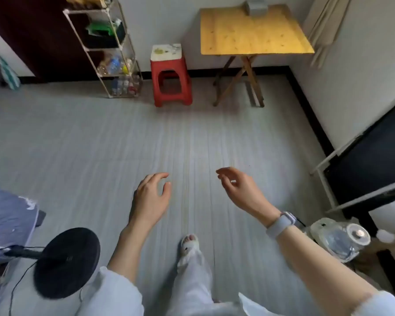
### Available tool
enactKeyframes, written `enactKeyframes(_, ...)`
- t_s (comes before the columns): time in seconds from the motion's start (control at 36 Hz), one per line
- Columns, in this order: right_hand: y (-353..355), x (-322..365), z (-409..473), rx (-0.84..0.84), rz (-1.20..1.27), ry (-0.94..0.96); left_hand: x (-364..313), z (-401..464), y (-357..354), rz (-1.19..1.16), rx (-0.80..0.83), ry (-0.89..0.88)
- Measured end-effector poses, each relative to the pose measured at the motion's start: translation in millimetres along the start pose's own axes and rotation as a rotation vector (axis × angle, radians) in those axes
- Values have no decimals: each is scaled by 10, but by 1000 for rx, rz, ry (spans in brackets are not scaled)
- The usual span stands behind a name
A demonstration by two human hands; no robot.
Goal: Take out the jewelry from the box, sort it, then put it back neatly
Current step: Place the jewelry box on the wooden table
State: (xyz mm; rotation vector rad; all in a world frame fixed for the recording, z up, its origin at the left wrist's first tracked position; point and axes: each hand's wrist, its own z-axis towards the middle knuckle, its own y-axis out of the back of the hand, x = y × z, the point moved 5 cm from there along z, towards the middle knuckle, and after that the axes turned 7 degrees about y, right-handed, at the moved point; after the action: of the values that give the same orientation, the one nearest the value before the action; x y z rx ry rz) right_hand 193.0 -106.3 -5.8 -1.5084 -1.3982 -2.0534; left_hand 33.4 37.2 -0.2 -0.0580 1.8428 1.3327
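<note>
You are standing on a wide grey plank floor (100, 137) that fills most of the view. Against the far wall stands a folding wooden table (253, 30) on crossed legs, and the small grey box (255, 6) sits at its back edge, well apart from you. Left of the table is a tall wire shelf rack (107, 49) holding bottles and dark bags, and between the rack and the table stands a red plastic stool (170, 76) with a white top. A dark panel in a white frame (369, 156) leans along your right side. The round black base (66, 262) of a stand lies near your left foot side, with a cable trailing from it. Your left hand (152, 199) and your right hand (240, 190) hang above bare floor, fingers loosely curled and apart, grasping nothing. A pale watch (281, 222) wraps your right wrist.
</note>
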Motion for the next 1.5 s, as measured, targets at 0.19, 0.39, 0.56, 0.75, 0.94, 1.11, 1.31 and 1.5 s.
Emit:
enactKeyframes(0.19,-71,-180,1589,-26,-10,-3,-98,1660,-30,21,-43,-26)
enactKeyframes(0.39,30,-136,3181,-11,-38,-14,-478,3362,133,13,-60,-73)
enactKeyframes(0.56,222,-181,4248,-34,-7,-76,-712,4523,22,0,0,-94)
enactKeyframes(0.75,400,-519,5602,-38,-55,-89,-916,5874,-301,-13,32,-104)
enactKeyframes(0.94,705,-715,7130,-40,-78,-71,-1317,7367,-385,-19,5,-96)
enactKeyframes(1.11,893,-705,8396,-17,-66,-52,-1627,8457,-309,-32,-46,-93)
enactKeyframes(1.31,840,-812,9638,14,-23,-32,-1584,9598,-364,-16,-41,-53)
enactKeyframes(1.5,781,-956,10927,-20,-14,-53,-1637,11043,-473,-9,21,-81)
